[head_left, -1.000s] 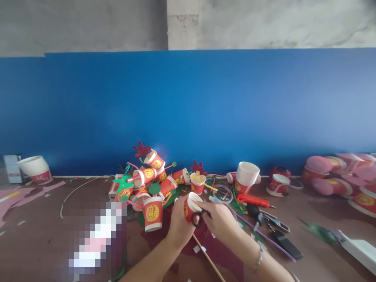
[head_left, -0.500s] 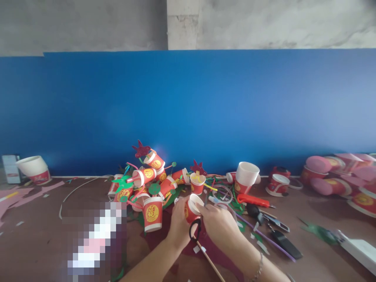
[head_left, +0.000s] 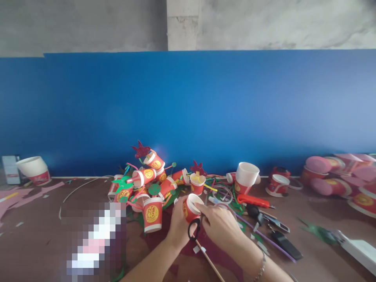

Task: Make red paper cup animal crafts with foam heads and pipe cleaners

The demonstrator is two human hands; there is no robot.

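A red paper cup (head_left: 190,213) with a white rim and yellow print is tilted in my left hand (head_left: 179,224), whose fingers wrap its left side. My right hand (head_left: 219,225) is at the cup's right, its index finger on or just inside the rim; its other fingers are curled, and what they may hold is hidden. Below the cup, a black ring (head_left: 194,230) and a thin wooden stick (head_left: 209,260) show near my left palm. An upright red cup (head_left: 152,214) stands left of my hands.
Decorated cups (head_left: 143,177) are piled behind on the left. Stacked white-rimmed cups (head_left: 246,178), an orange-red tool (head_left: 253,200), keys with a black fob (head_left: 284,243) and a purple strip (head_left: 273,244) lie right. Pink-topped cups (head_left: 326,186) are far right.
My right hand's index finger has shifted slightly left over the cup's rim, and the cup has tilted a little. My left hand keeps its hold.
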